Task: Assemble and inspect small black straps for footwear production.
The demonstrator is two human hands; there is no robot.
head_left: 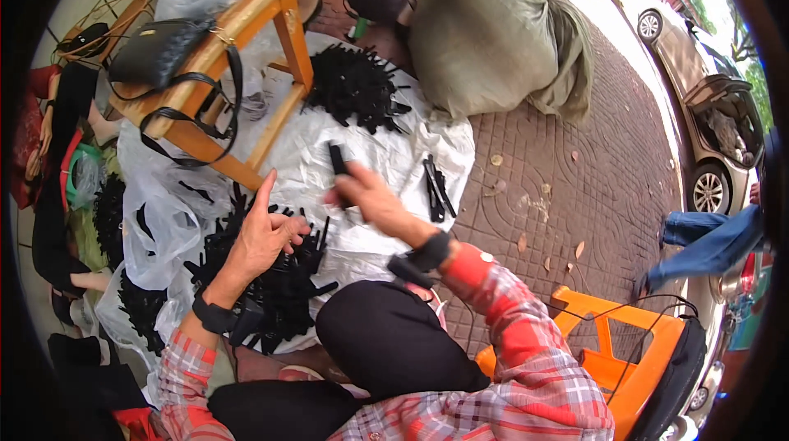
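Note:
My right hand (370, 198) is closed around a short black strip (337, 158), whose upper end sticks out past the fingers; the hand is slightly blurred. My left hand (261, 235) is open, its index finger stretched upward and the other fingers partly bent. It hovers over a large heap of thin black strips (283, 297) in front of my knees. A second heap of black strips (353, 87) lies farther off on the white plastic sheet (362, 252). A few separate strips (437, 186) lie together at the sheet's right edge. What the strips are, I cannot tell.
A wooden stool (292, 46) carries a black handbag (156, 50). Clear plastic bags (160, 219) lie at left, near other people's legs. A big grey-green sack (485, 38) stands beyond the sheet. At right are an orange plastic stool (575, 309), a passerby's jeans (707, 248) and parked cars.

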